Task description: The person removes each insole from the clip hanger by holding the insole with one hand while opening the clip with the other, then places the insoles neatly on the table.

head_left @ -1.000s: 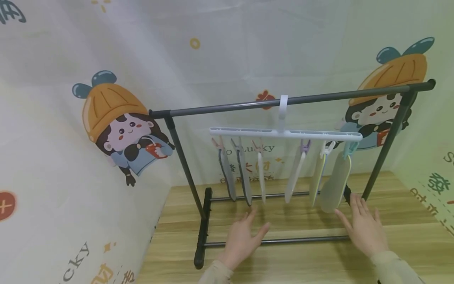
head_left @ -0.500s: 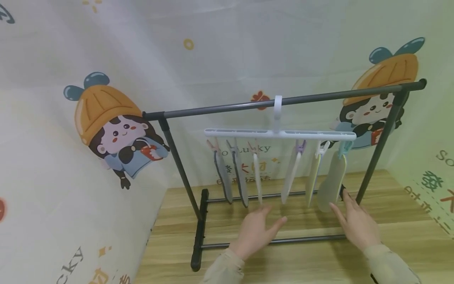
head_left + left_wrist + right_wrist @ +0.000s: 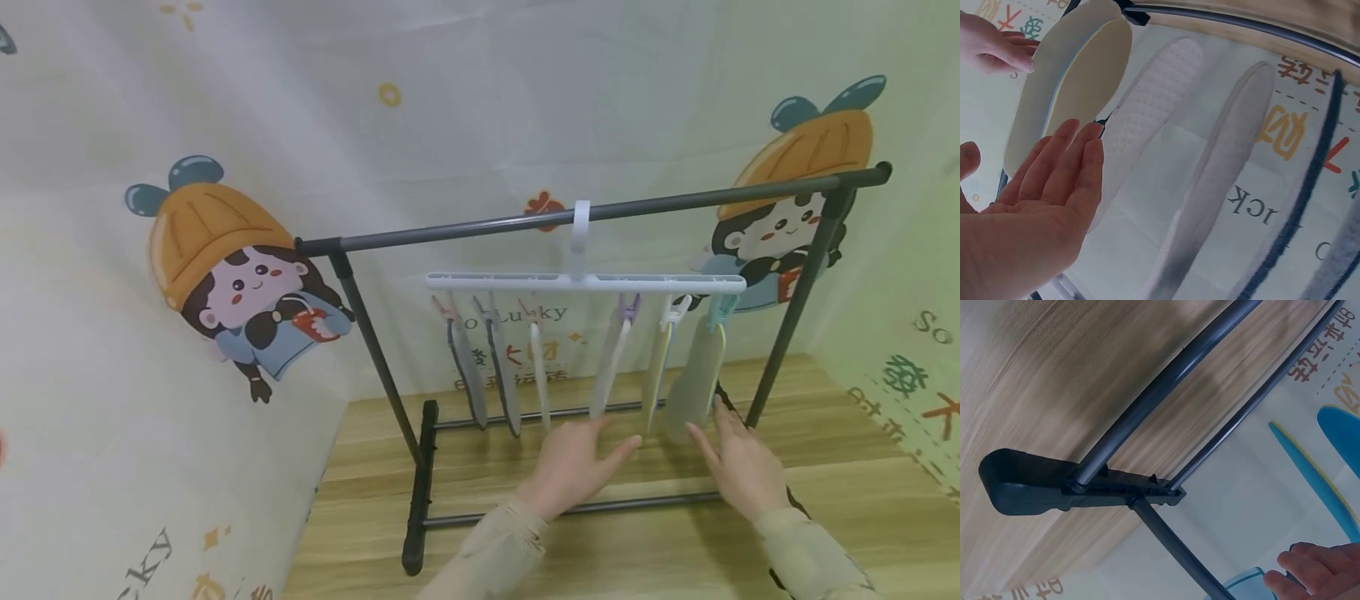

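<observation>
Several insoles hang by coloured clothes pegs from a white clip hanger (image 3: pixel 525 282) in the head view. My left hand (image 3: pixel 572 467) is raised below the middle ones, fingers extended and thumb apart, its fingertips overlapping the bottom of the white insole (image 3: pixel 612 367). In the left wrist view this hand (image 3: pixel 1047 187) is palm up, its fingertips over a yellow-edged insole (image 3: pixel 1094 75). My right hand (image 3: pixel 746 467) reaches to the rightmost insole (image 3: pixel 693 383), thumb and fingers spread around its lower edge. In the right wrist view, its fingers (image 3: pixel 1310 569) show near blue-sided insoles (image 3: pixel 1319 478).
The hanger hooks over the top bar (image 3: pixel 465 228) of a dark metal rack. Its black foot (image 3: pixel 417 500) stands on a wood-patterned surface (image 3: pixel 360 475). Low crossbars (image 3: pixel 637 504) run between the feet. Patterned cloth (image 3: pixel 420 167) covers the back and sides.
My left hand has moved right and slightly up, from beneath the dark-edged insoles toward the right-hand ones. The right hand stays beside the rightmost insole. The head view has shifted slightly.
</observation>
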A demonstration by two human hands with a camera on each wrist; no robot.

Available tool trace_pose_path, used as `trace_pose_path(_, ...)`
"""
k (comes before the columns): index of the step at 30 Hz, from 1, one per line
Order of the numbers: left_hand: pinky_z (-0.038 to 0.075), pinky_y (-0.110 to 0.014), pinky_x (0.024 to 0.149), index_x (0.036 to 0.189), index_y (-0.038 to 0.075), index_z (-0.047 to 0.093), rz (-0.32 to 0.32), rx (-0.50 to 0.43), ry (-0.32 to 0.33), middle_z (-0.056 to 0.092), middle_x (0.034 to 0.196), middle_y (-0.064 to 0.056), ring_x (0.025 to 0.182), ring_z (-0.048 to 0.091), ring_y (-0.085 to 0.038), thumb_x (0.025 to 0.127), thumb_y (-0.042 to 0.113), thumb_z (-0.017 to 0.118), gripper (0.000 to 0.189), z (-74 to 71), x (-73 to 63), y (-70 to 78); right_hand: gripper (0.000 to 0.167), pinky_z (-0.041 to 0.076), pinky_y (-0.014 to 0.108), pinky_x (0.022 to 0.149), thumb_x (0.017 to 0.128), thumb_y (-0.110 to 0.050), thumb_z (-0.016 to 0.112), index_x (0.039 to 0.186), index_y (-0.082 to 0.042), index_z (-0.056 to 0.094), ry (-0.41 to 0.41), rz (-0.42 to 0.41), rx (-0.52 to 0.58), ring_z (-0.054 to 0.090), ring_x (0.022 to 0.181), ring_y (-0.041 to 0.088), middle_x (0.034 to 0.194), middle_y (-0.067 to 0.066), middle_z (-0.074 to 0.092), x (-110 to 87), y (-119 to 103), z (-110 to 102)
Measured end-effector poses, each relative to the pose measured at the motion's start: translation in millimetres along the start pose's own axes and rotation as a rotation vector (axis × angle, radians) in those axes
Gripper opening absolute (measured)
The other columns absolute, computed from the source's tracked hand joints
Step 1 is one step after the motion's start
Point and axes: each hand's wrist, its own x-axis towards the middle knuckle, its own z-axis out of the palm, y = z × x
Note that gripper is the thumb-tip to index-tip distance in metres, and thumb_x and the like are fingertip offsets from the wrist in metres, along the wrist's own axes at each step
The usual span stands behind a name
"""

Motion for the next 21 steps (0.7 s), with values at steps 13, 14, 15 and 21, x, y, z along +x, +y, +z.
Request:
trace_pose_path(13, 0.053, -0.016, 0.067, 0.131, 0.013, 0.064, 0.092, 0.004, -0.011, 0.072, 0.075, 0.0, 0.047, 0.051, -0.003, 0.101, 0.054, 0.044, 0.054, -3.1, 26.5, 29.5, 0.062, 0.032, 0.073, 0.103, 0.104, -0.033, 0.049, 0.137, 0.019, 0.041, 0.189, -0.056, 0.002, 0.051, 0.116, 0.059, 0.127, 0.042, 0.051, 2.3, 1, 8)
trace_pose_path(14, 0.053, -0.016, 0.064, 0.131, 0.012, 0.063, 0.106, -0.001, -0.007, 0.07, 0.069, -0.001, 0.044, 0.051, -0.005, 0.102, 0.053, 0.043, 0.054, -4.0, 28.1, 31.6, 0.062, 0.033, 0.072, 0.103, 0.104, -0.033, 0.049, 0.137, 0.019, 0.041, 0.192, -0.055, 0.012, 0.051, 0.117, 0.058, 0.128, 0.042, 0.051, 3.3, 1, 8)
trace_pose_path(15, 0.053, -0.016, 0.063, 0.13, 0.011, 0.064, 0.123, -0.002, 0.009, 0.071, 0.072, 0.0, 0.047, 0.053, -0.004, 0.102, 0.051, 0.044, 0.053, -4.8, 29.7, 33.7, 0.062, 0.033, 0.072, 0.103, 0.104, -0.033, 0.05, 0.137, 0.019, 0.041, 0.194, -0.057, 0.019, 0.051, 0.117, 0.058, 0.128, 0.042, 0.051, 4.0, 1, 8)
trace_pose_path(21, 0.045, -0.011, 0.053, 0.135, 0.008, 0.059, 0.179, -0.042, 0.065, 0.068, 0.071, 0.002, 0.043, 0.039, 0.003, 0.103, 0.047, 0.045, 0.052, -7.8, 39.3, 43.3, 0.062, 0.028, 0.071, 0.107, 0.105, -0.034, 0.047, 0.137, 0.019, 0.041, 0.197, -0.069, 0.044, 0.048, 0.122, 0.057, 0.135, 0.04, 0.047, 9.5, 0, 10)
